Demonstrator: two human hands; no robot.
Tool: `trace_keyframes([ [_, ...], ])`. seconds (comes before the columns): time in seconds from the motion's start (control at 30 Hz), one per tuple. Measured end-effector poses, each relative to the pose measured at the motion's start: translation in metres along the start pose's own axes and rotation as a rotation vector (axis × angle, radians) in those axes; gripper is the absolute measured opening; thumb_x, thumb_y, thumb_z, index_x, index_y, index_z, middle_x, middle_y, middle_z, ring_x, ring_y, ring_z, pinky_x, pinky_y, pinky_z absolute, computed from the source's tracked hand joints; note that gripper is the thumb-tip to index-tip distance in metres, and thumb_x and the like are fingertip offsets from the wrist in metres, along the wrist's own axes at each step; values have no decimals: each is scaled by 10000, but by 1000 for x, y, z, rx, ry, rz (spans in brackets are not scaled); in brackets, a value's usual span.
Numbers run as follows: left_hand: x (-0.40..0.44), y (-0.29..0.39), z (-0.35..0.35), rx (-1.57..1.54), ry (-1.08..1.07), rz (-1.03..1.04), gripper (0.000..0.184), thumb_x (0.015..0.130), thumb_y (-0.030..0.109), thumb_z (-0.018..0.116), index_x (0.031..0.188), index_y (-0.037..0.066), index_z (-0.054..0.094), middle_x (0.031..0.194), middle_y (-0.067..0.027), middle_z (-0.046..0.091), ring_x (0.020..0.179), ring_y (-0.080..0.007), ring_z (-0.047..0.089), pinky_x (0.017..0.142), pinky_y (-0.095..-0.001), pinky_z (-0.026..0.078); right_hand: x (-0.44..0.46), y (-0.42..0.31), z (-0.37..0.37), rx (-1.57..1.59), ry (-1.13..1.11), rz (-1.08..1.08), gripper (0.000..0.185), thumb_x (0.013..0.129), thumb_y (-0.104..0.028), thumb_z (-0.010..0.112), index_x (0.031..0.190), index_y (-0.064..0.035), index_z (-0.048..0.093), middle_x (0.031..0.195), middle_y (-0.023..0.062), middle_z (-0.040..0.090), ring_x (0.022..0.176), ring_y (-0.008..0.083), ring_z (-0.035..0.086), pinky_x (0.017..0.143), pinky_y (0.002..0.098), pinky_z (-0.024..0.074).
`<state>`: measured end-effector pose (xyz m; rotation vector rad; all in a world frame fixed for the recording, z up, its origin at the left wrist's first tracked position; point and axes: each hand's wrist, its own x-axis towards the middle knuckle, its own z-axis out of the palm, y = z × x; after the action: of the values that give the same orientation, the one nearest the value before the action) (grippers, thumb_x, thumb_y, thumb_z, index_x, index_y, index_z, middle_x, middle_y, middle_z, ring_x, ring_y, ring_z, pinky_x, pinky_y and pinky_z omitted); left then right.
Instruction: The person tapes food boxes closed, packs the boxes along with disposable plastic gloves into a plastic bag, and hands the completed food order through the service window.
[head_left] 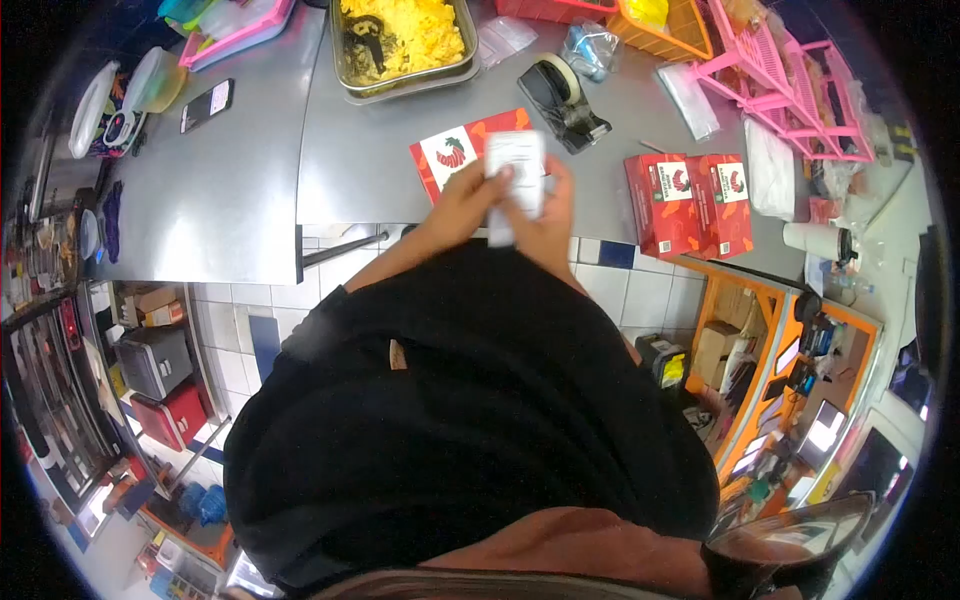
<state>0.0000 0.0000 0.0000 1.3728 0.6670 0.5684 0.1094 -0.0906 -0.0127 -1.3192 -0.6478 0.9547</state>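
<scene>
A white printed paper slip point(516, 150), like a receipt, is held up in front of my body over the table's near edge. My left hand point(468, 200) is closed on its left side, with the thumb lying across the paper. On the other side, my right hand point(546, 228) grips the slip's lower right part with bent fingers. The print is too blurred to read. Behind the hands lies a red and white printed box point(440, 152), partly covered by them and the slip.
Two red boxes point(672, 215) stand at the right. Further back are a tape dispenser point(565, 105) and a metal pan of yellow food point(400, 90). A phone point(207, 106) lies on the left. Pink racks point(790, 85) and an orange basket point(670, 35) border the back right.
</scene>
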Motion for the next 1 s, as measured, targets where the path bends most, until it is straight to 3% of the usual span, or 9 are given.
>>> trace_keyframes([
  [0.1,30,12,-19,-6,63,-213,378,930,303,608,1161,6,583,943,-28,650,818,-90,586,724,-254,486,10,-19,5,-96,-77,-150,701,746,-65,786,1310,-23,371,902,61,620,746,102,597,640,220,460],
  [0.17,43,10,-36,71,-153,-194,420,891,293,654,1203,27,564,975,-42,667,843,-128,609,758,-286,492,46,-10,-23,-260,251,-641,592,747,-85,790,1243,-29,472,761,19,562,657,91,524,600,227,426],
  [0.3,63,-15,-53,492,-254,303,517,835,294,703,1293,139,518,997,-83,690,876,-240,656,771,-358,503,119,-35,-108,-989,374,-435,269,833,-250,715,994,-43,655,846,43,558,729,109,506,596,250,411],
  [0.4,68,4,-52,1032,-242,-76,716,732,288,766,1364,266,429,1152,-135,620,984,-371,606,811,-439,489,170,-3,-158,-904,-150,-100,235,870,-258,674,961,-41,675,950,53,567,823,145,536,677,272,457],
  [0.5,53,21,-37,1128,-114,-72,683,718,318,768,1335,321,476,1315,-93,522,1129,-361,549,924,-459,443,145,-22,-144,-264,-106,212,197,882,-211,664,928,-21,689,973,51,576,877,163,559,764,286,482],
  [0.63,42,-30,-37,1214,-72,422,600,721,285,758,1279,349,547,1344,-74,484,1250,-307,458,1020,-514,361,122,3,-170,195,-203,143,183,902,-186,641,910,-12,697,963,34,575,904,155,578,806,282,497],
  [0.8,31,-31,-33,1337,-124,394,588,734,209,725,1268,394,565,1454,-5,378,1377,-266,306,1107,-615,181,104,-12,-159,-972,10,-170,162,851,-171,670,887,-17,706,898,84,618,817,180,614,782,307,502],
  [0.9,34,-36,-38,1374,-178,419,603,755,158,694,1276,424,550,1470,30,370,1405,-251,268,1100,-640,159,103,-34,-136,-1807,174,119,191,822,-227,679,844,-42,719,843,124,662,732,226,634,721,340,493],
  [1.0,39,-32,-42,1394,-262,378,626,771,119,662,1281,458,533,1487,47,357,1426,-234,233,1091,-667,135,113,-62,-114,-1113,-340,-139,229,821,-280,668,833,-57,717,808,150,681,721,268,659,688,375,496],
])
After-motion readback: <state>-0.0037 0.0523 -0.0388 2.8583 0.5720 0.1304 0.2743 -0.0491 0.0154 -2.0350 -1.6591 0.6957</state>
